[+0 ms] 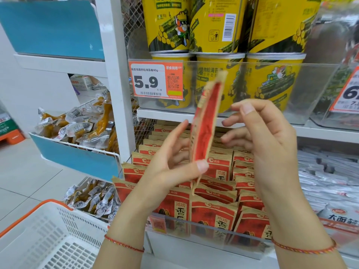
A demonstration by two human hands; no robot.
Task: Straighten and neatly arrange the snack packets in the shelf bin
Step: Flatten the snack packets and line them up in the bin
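Shelf unit [114,78], white upright, fills the upper field. Yellow seaweed-roll tubs [272,82] stacked two high at 12 to 1 o'clock behind a clear front; orange price tag [156,80] reading 5.9 at 11 o'clock of centre.

Shelf bin [194,228], clear-fronted, at 6 o'clock: red-and-tan snack packets [215,212] stand in rows, front rows leaning unevenly.

White basket [50,237] with orange rim at 8 o'clock. Wire rack of vacuum-packed chicken feet [77,127] at 9 o'clock.

Left hand [171,164]: thumb pinches the lower end of one raised packet [206,123] against the fingers; the packet is held edge-on, nearly upright, above the bin at centre.

Right hand [266,133] at 3 o'clock of the packet: fingers loosely spread, just beside it; contact cannot be told. A red string bracelet [124,243] on each wrist.
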